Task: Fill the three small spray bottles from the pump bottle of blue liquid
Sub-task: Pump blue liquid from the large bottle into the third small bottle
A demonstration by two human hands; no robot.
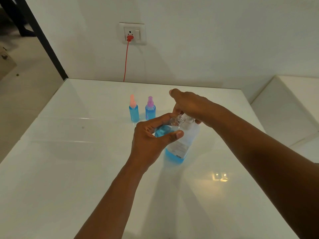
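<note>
Fingers and thumb of the left hand point(151, 135) curled round a small open spray bottle point(170, 128), tilted with its bare neck at the spout of the pump bottle point(181, 144), which stood on the white table point(69, 169). At two o'clock from it, the right hand point(188, 104) pressed down on the pump head, its fingers bent over the top. At eleven o'clock, well apart, stood two capped bottles of blue liquid, the pink-capped bottle point(134, 112) just beside the purple-capped bottle point(150, 110).

Hands point(172, 121) on tilted bottle point(170, 128), pump bottle point(181, 145)
</note>
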